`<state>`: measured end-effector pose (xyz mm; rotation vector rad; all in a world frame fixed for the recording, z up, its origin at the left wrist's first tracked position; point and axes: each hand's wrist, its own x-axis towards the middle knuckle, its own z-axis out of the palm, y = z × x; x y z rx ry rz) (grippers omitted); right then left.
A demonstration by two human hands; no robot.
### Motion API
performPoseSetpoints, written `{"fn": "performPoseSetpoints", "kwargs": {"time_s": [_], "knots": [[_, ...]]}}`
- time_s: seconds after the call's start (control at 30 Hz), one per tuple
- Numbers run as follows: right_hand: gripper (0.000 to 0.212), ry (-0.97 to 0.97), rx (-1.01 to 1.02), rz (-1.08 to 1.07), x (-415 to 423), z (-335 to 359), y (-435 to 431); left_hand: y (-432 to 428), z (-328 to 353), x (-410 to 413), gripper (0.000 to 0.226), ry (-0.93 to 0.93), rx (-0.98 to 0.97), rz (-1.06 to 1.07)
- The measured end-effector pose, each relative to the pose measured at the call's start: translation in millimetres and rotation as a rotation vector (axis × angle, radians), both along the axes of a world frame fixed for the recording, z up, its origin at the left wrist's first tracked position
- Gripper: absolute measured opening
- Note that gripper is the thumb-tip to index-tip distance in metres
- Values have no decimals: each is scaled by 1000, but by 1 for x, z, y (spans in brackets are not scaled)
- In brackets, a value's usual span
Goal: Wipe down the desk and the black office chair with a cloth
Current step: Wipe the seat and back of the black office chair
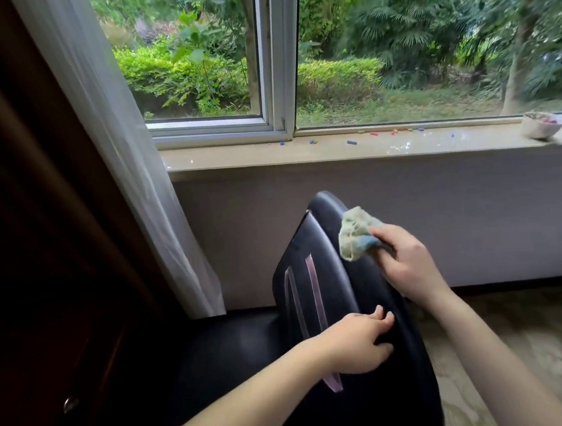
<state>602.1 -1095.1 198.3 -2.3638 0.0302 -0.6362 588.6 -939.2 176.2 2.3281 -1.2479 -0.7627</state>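
White curtain [116,141] hanging left of the window [278,61], coloured bits [351,142] lying scattered along the sill [251,155], small white bowl [542,126] sitting at its right end

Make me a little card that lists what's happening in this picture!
right hand: grips the cloth at the top of the black office chair
left hand: holds the chair's back lower down
windowsill: scattered coloured bits, white bowl at its right end
curtain: white, hanging left of the window
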Motion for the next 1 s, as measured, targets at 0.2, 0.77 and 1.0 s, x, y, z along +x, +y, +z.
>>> {"fn": "performPoseSetpoints", "kwargs": {"time_s": [0.2, 0.77, 1.0], "knots": [[45, 268, -464, 133, 10, -30, 19, 5, 6, -7, 57, 114, -24, 35], [43, 393, -772, 142, 88, -39, -15, -13, -23, 2, 81, 151, 30, 52], [34, 392, -764, 244, 62, -42, -19, -12, -13, 5, 77, 144, 1, -13]]}}
